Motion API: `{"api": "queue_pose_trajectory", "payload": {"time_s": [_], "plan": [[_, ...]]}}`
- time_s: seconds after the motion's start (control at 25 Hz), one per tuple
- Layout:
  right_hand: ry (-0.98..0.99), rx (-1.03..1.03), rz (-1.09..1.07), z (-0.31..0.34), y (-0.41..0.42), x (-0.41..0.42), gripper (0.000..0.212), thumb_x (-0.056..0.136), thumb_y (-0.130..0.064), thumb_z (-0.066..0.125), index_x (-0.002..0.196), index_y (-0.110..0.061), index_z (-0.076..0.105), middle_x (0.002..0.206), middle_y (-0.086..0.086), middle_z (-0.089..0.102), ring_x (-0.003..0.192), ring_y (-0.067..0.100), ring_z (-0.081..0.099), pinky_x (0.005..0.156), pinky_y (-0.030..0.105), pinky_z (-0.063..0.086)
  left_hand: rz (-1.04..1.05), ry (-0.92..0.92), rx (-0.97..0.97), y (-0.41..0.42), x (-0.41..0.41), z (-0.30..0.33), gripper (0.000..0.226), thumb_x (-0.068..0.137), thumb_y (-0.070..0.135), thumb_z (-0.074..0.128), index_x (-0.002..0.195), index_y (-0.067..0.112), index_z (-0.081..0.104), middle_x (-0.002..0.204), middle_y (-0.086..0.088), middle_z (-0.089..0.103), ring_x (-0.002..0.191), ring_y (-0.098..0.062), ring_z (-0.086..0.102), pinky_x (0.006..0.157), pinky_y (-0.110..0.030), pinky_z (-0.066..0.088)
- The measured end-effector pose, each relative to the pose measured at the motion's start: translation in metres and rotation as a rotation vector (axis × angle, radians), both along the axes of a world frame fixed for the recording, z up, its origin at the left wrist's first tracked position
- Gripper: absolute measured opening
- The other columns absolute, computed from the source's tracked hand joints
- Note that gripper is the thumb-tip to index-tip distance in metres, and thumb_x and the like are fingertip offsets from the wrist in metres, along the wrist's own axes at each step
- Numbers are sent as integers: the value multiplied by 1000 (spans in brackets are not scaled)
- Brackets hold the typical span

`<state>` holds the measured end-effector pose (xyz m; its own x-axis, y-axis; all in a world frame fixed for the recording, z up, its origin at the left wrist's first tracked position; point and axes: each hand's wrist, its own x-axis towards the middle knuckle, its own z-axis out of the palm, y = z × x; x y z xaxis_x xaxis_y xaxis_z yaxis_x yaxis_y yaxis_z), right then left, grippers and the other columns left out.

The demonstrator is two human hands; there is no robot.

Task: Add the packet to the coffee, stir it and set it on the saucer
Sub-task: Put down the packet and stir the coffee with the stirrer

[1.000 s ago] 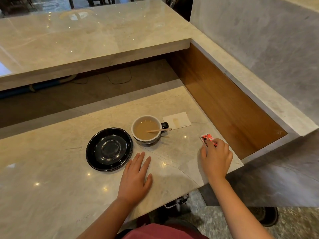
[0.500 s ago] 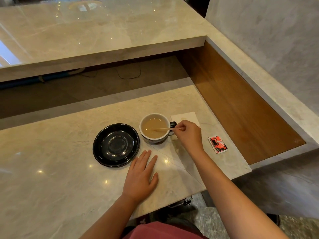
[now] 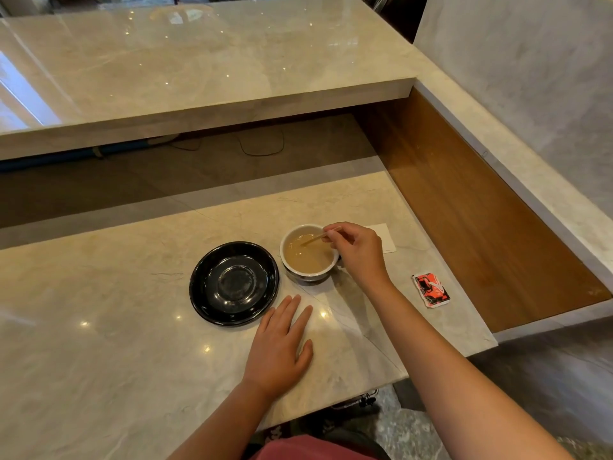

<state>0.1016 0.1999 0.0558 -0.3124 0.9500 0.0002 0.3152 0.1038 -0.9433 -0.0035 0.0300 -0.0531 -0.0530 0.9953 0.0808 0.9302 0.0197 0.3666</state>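
Marble desk (image 3: 99, 327), pale beige and pretty shiny, is carrying everything in the head view. White cup (image 3: 310, 255) of milky tan coffee (image 3: 306, 255) sits on the desk itself, just beside the black saucer (image 3: 234, 283) on its left, not on it. Saucer's got nothing in it.

Right hand (image 3: 356, 252) is over the cup's right side, fingers (image 3: 331, 234) pinched narrow on the top end of a thin wooden stir stick (image 3: 313, 239), which slants down with its lower end in the coffee. Left hand (image 3: 280, 346) lies flat on the desk, palm down, fingers loosely spread and holding nothing, tips just near the saucer's front rim.

Red-and-black packet (image 3: 431, 290) is lying flat on the desk well off to the right of the cup, near the desk's right edge. White paper napkin (image 3: 388, 239) pokes out from behind the right hand, past the cup.
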Motion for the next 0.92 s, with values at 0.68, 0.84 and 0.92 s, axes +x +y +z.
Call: {"api": "queue_pose_trajectory", "payload": {"time_s": [0.68, 0.84, 0.92], "plan": [[195, -239, 61, -10, -7, 17, 14, 88, -1, 53, 87, -3, 67, 78, 9, 69, 70, 11, 70, 70, 21, 58, 11, -7, -10, -1, 0, -2, 57, 90, 42, 39, 142, 20, 39, 150, -8, 31, 139, -21, 19, 110, -39, 12], [223, -167, -43, -16, -13, 1, 14, 88, -4, 55, 89, -4, 68, 81, 8, 70, 74, 8, 69, 70, 19, 57, 11, 1, -13, 0, 0, -2, 57, 90, 43, 38, 142, 20, 40, 150, -8, 31, 139, -21, 20, 110, -39, 10], [198, -120, -69, -16, -13, -1, 14, 89, -5, 55, 90, -7, 69, 82, 5, 70, 76, 5, 69, 70, 17, 56, 13, 5, -15, 0, 0, -2, 57, 90, 43, 37, 142, 20, 39, 150, -8, 31, 139, -21, 19, 110, -38, 10]]}}
